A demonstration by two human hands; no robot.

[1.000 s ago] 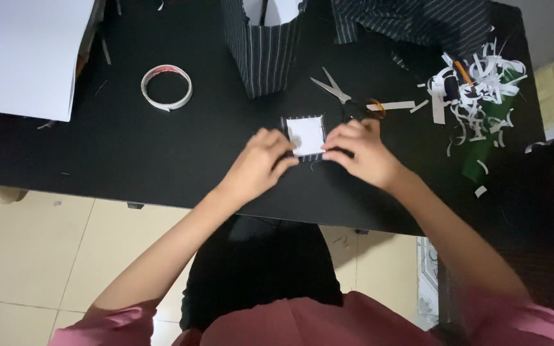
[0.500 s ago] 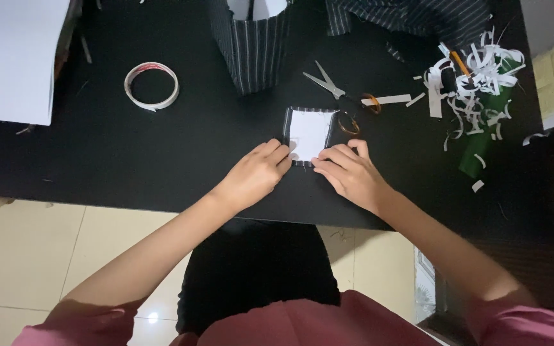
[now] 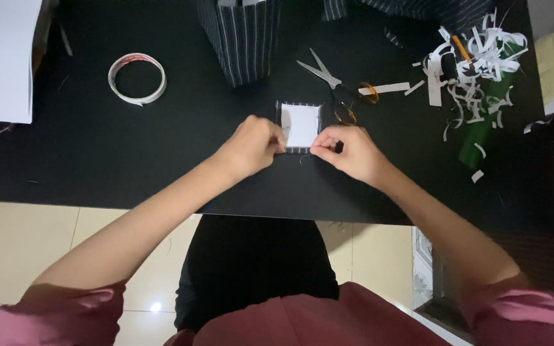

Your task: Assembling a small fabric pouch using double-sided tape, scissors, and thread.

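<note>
Hands met at the middle of the black table (image 3: 97, 160), both working on a small square piece (image 3: 301, 126) with a white centre and a dark pinstriped border, which lay flat on the tabletop. The left hand (image 3: 251, 146) came in from seven o'clock, its fingers curled together and pinched on the near left corner of the square piece. The right hand (image 3: 347, 150) came in from four o'clock, fingertips pressed together on the near right corner of that same piece, with a dark bit of the border nipped between thumb and forefinger. Whether either hand lifted the edge clear of the table could not be told.

Just beyond the square piece, at about one o'clock from it, lay a pair of scissors (image 3: 331, 83) with silver blades pointing to eleven o'clock and amber handles nearly touching the piece's far right corner. At twelve o'clock stood a pinstriped bag (image 3: 238, 38), upright, its top cut off by the frame. A roll of tape (image 3: 137, 78) lay flat well apart at ten o'clock, and a white sheet (image 3: 1, 57) covered the far left corner of the table. At two o'clock a heap of white paper strips (image 3: 469, 61) lay tangled over a green bottle (image 3: 479, 138) on its side. Pink sleeves (image 3: 520, 314) showed at the bottom of the view.
</note>
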